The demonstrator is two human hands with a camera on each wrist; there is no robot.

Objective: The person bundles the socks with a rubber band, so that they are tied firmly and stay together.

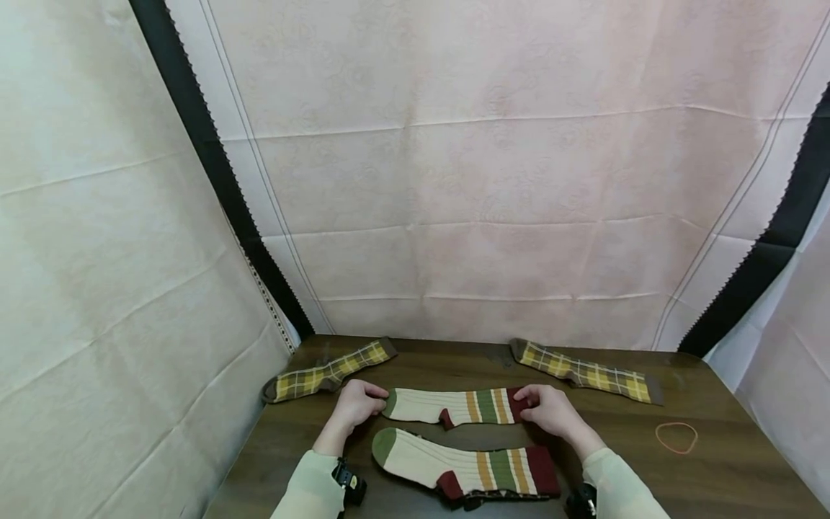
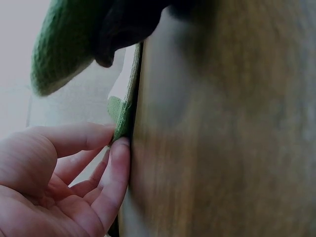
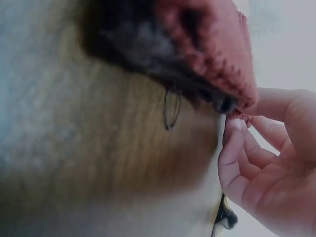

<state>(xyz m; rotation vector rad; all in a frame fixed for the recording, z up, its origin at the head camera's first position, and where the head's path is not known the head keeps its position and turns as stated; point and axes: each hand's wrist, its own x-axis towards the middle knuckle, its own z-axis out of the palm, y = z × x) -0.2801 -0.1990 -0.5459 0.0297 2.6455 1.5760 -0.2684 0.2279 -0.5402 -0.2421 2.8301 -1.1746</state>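
Note:
A cream sock [image 1: 428, 406] with a green toe, striped leg and dark red cuff lies flat across the middle of the table. Its green toe [image 2: 121, 116] is pinched between the thumb and fingers of my left hand [image 1: 358, 402]. At the other end my right hand [image 1: 547, 409] pinches the dark red cuff. Nearer to me lies a matching striped sock [image 1: 454, 461], apparently on top of other dark socks whose edges peek out below. In the right wrist view my right hand [image 3: 276, 158] is partly behind that near sock's red cuff [image 3: 217, 49].
Two yellow plaid socks lie toward the back, one at the left [image 1: 331, 371] and one at the right [image 1: 583, 371]. A thin rubber band [image 1: 676, 437] rests on the table's right side. Pale fabric walls [image 1: 493, 180] stand behind and beside the brown table [image 1: 622, 461].

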